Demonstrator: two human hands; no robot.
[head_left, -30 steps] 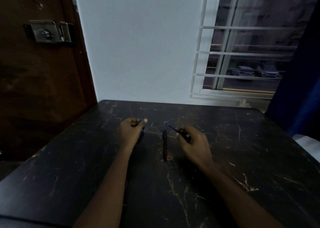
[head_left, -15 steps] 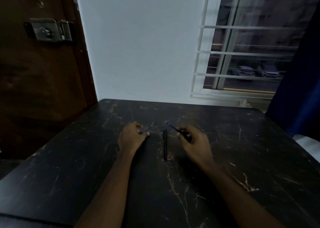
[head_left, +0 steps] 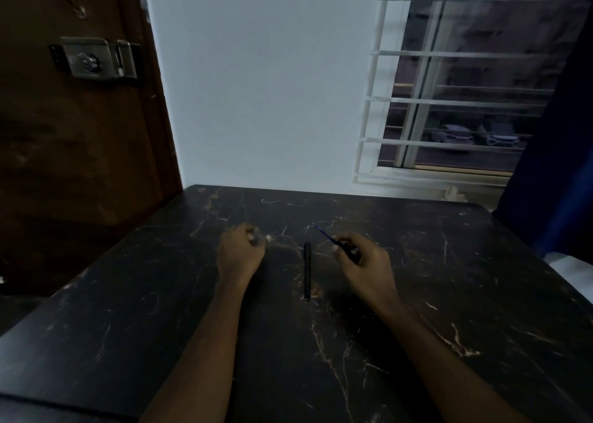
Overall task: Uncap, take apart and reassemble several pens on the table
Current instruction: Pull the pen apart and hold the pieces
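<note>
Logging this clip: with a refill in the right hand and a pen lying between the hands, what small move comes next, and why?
Probably the left hand, curled low on the table, reaches for the pen: the right hand holds only the refill.

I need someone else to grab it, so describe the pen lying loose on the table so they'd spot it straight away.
On the dark marble table, look between the two hands. The black pen lies flat there, pointing away toward the wall. Unlike the thin blue refill pinched in the right hand, nothing touches it.
</note>
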